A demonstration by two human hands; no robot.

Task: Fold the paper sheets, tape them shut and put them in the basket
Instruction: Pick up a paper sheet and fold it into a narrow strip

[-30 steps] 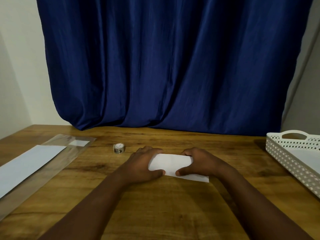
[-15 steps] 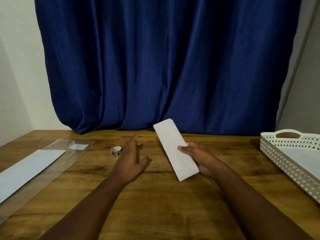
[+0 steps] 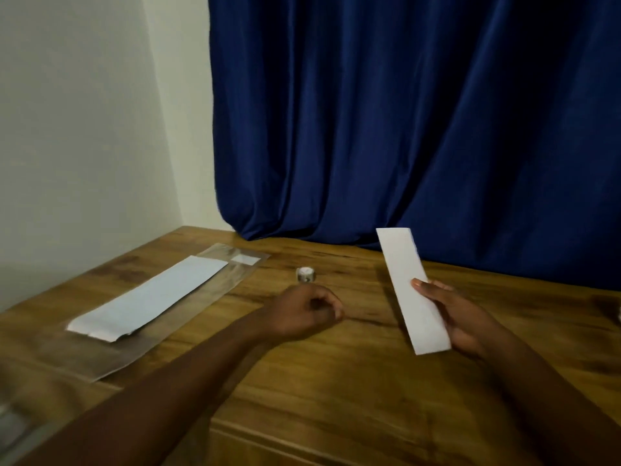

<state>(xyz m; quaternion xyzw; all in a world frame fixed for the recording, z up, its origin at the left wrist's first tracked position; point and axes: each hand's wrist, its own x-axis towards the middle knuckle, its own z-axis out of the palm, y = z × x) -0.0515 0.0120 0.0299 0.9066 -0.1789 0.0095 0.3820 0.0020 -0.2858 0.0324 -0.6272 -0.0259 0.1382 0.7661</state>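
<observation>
above a wooden tabletop (image 3: 336, 391) with warm brown, streaky grain, the right hand (image 3: 460, 317) grips a folded paper (image 3: 411, 287), a long, narrow white strip with crisp straight edges. the thumb lies across its front and the fingers sit behind it. the strip is lifted off the wood and tilted, its upper end standing against a curtain.

left of it, the left hand (image 3: 304, 312) hovers low over the tabletop with fingers loosely curled inward, holding nothing. just beyond this hand stands a small roll of tape (image 3: 305, 274), a squat, pale ring, apart from the fingers.

further left lies a clear plastic sleeve (image 3: 174, 326), glossy and slightly wrinkled, flat on the wood. a flat white paper sheet (image 3: 148, 301), long and rectangular, rests within its outline, though whether inside or on top cannot be told. a small white label (image 3: 246, 259) shows near the sleeve's far end.

behind the tabletop hangs a deep blue curtain (image 3: 403, 122), smooth with a faint sheen, falling in heavy vertical folds down to the wood. a plain off-white wall (image 3: 84, 129) fills the left side and meets the tabletop's far corner.
</observation>
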